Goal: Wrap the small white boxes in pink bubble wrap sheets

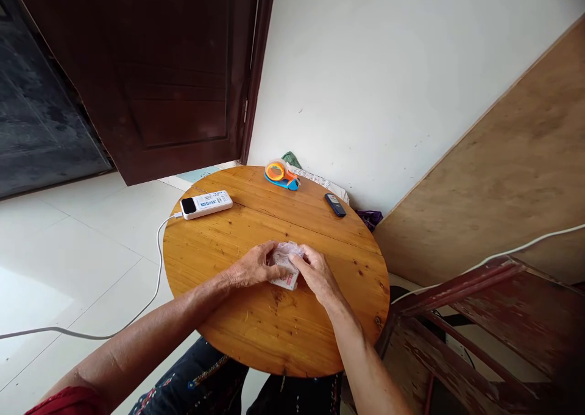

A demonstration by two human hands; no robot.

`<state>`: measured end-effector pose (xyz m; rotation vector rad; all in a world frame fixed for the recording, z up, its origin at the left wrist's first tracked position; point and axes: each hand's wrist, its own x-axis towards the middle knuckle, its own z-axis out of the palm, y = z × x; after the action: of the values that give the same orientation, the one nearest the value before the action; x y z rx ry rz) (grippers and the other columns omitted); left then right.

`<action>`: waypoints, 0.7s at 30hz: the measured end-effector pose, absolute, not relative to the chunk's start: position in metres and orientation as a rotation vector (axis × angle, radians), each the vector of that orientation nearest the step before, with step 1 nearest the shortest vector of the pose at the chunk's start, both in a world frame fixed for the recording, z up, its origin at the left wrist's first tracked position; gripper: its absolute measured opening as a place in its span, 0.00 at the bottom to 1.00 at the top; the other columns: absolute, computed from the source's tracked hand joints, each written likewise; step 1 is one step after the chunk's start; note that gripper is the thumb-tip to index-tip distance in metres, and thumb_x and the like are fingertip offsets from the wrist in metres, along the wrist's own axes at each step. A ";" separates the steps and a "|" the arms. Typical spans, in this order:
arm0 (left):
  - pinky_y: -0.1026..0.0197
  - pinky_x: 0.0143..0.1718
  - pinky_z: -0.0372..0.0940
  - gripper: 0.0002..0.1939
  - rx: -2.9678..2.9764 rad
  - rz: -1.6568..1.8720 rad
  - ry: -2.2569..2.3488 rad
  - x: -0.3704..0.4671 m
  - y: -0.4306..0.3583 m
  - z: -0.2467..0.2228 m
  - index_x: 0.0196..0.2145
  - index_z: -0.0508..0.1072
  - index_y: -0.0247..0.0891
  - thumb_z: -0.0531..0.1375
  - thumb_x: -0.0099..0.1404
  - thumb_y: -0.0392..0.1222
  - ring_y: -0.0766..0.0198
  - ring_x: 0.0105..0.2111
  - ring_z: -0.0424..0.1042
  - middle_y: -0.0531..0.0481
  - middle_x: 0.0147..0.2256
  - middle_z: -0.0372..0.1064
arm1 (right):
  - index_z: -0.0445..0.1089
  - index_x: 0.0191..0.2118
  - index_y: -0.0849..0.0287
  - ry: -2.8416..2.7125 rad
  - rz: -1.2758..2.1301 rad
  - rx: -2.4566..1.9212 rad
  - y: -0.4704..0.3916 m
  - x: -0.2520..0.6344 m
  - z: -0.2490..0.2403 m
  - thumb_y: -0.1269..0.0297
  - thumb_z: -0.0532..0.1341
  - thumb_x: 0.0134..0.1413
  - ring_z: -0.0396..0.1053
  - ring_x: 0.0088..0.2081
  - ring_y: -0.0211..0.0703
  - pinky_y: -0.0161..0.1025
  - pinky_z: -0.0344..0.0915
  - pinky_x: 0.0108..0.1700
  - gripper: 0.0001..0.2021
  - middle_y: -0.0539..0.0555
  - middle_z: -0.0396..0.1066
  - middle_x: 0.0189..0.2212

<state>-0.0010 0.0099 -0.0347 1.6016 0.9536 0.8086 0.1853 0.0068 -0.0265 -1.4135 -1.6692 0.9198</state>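
Between both hands, low over the middle of the round wooden table (274,348), is a small whitish box (284,269) with red print near its lower edge. Its upper part looks wrapped in crinkled clear plastic. My left hand (258,266) grips its left side, thumb across the front. From the right, my right hand (315,272) holds the upper right edge, thumb lying on the plastic. Fingers behind the box are hidden.
A white power bank (208,205) with a cable (158,269) lies at the table's left. An orange and blue tape dispenser (282,174) stands at the back. A dark phone-like device (335,205) lies back right. A wooden chair (475,287) is on the right.
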 end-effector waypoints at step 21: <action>0.64 0.32 0.57 0.37 1.570 0.899 1.023 0.008 0.015 -0.044 0.65 0.56 0.36 0.61 0.60 0.43 0.67 0.29 0.59 0.56 0.30 0.61 | 0.76 0.32 0.54 -1.581 0.721 -1.171 0.004 0.171 -0.031 0.56 0.61 0.56 0.74 0.34 0.44 0.39 0.70 0.40 0.10 0.51 0.78 0.32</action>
<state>0.0082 0.0155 -0.0443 1.5696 1.0233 0.8991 0.1714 0.0042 -0.0311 -1.1712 -1.5806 0.7207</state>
